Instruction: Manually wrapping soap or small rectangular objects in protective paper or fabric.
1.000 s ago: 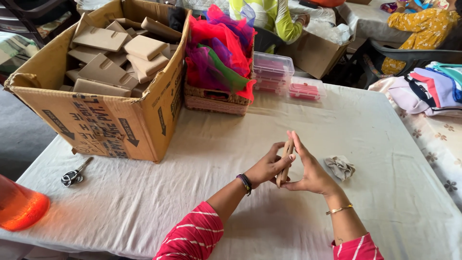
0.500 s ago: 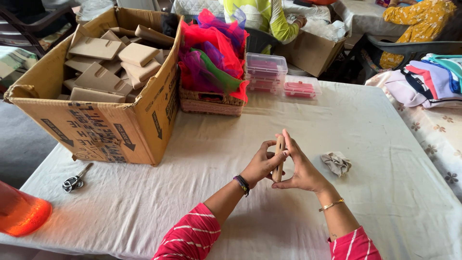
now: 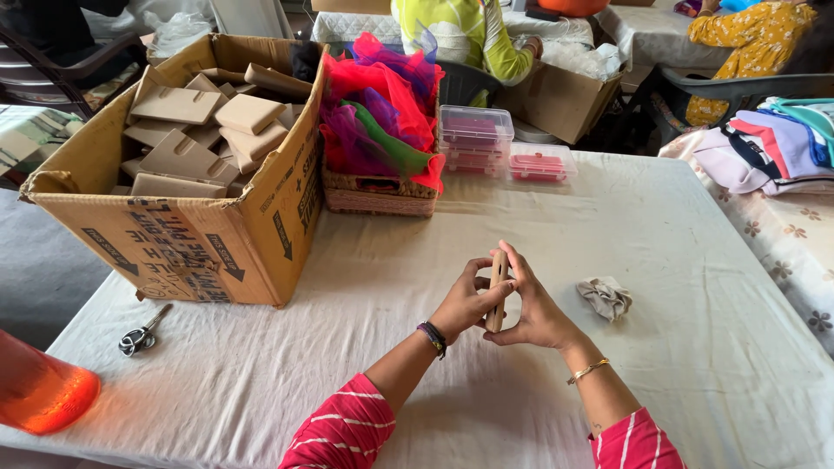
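Observation:
Both hands hold one flat tan cardboard piece (image 3: 498, 276) upright, edge-on, above the white tablecloth (image 3: 660, 260). My left hand (image 3: 462, 306) grips its left side with fingers curled around it. My right hand (image 3: 537, 313) presses against its right side, fingers stretched up along it. A small crumpled grey cloth (image 3: 606, 297) lies just right of my right hand.
A large open cardboard box (image 3: 217, 234) full of similar tan pieces stands at the left. A wicker basket (image 3: 378, 195) with bright netting fabric and clear plastic boxes (image 3: 473, 139) sit behind. Scissors (image 3: 139, 336) and an orange object (image 3: 39, 391) lie near the left edge. Other people sit beyond.
The hands and cardboard piece stay in nearly the same spot; the fingers have shifted slightly along the piece. The camera view has drifted a little.

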